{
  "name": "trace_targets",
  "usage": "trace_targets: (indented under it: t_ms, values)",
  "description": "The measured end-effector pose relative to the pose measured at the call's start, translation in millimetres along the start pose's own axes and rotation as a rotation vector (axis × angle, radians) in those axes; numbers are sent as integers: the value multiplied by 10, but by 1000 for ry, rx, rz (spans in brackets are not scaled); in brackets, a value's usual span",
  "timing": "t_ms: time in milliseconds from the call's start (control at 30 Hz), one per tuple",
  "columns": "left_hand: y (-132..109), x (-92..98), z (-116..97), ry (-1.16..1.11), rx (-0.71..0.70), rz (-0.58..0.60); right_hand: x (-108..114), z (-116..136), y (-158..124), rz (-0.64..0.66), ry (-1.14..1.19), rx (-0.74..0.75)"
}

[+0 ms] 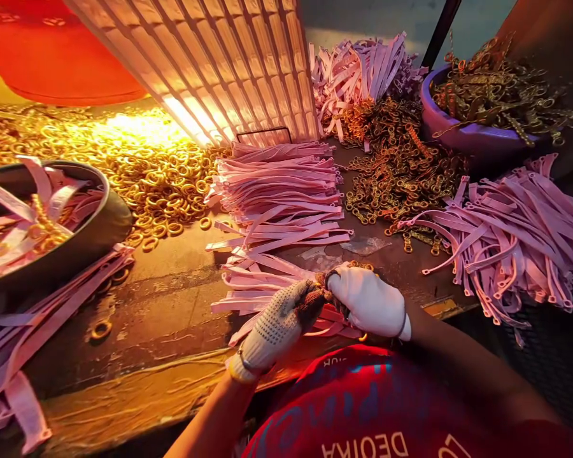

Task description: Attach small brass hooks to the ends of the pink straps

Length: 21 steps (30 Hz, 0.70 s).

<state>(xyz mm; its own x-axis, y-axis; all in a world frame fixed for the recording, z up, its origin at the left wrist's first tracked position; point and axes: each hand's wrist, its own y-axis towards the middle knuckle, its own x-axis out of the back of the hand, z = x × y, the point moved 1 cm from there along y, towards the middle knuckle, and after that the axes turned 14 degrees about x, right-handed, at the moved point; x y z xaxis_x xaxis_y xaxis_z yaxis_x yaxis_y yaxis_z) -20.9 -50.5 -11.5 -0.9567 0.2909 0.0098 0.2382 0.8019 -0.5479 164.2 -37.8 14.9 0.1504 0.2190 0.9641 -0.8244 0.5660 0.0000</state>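
My left hand (pixel 281 321), in a pale dotted work glove with dark fingertips, is closed in a pinch. Against its fingertips presses my right hand (pixel 370 300), in a white glove with dark fingers, also closed. Whatever lies between the fingers is too small and hidden to name. Both hands are over the near end of a row of pink straps (pixel 258 283), with small end loops. A gold ring (pixel 363 337) shows just below the right hand. Further up the table, more pink straps (pixel 281 191) lie stacked in a neat column.
Loose gold rings (pixel 172 184) cover the left back, beside a ribbed translucent panel (pixel 248 70). A dark bowl (pixel 117 210) of straps stands left. Gold clasp pieces (pixel 386 184) lie right of the stack, near a purple basin (pixel 477 143) and a strap pile (pixel 510 235).
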Motion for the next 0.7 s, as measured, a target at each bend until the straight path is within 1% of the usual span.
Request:
trace_targets:
  t_ms: [33, 67, 100, 167, 233, 300, 333, 400, 467, 533, 600, 633, 700]
  values:
    - [-8, 10, -8, 28, -2, 5, 14, -4, 13, 26, -9, -10]
    - [-20, 8, -12, 50, -3, 12, 19, -7, 20, 19, 1, -25]
    - [-34, -7, -10, 67, -6, 19, 15, -9, 20, -15, 26, -45]
    - [-59, -62, 8, 77, -28, 31, -11, -8, 0, -132, 109, -84]
    - [-69, -130, 44, 20, -45, 32, -49, 1, -35, -254, 207, -117]
    - [-60, -186, 91, -83, -21, 22, -78, 14, -68, -328, 271, -143]
    - [-52, -206, 112, -133, 12, 26, -84, 20, -77, -338, 285, -144]
    - [-36, -225, 136, -198, 87, 53, -77, 24, -81, -323, 283, -129]
    - [-30, -217, 133, -230, 134, 89, -50, 16, -68, -281, 252, -88]
    - [-32, -191, 112, -248, 150, 108, -22, 3, -49, -223, 211, -24]
    - [-32, -163, 87, -240, 144, 96, -17, 2, -32, -158, 162, 34]
    - [-28, -152, 74, -234, 139, 83, -27, 8, -25, -134, 140, 35]
    - [-7, -137, 41, -228, 128, 48, -74, 35, -17, -132, 126, -36]
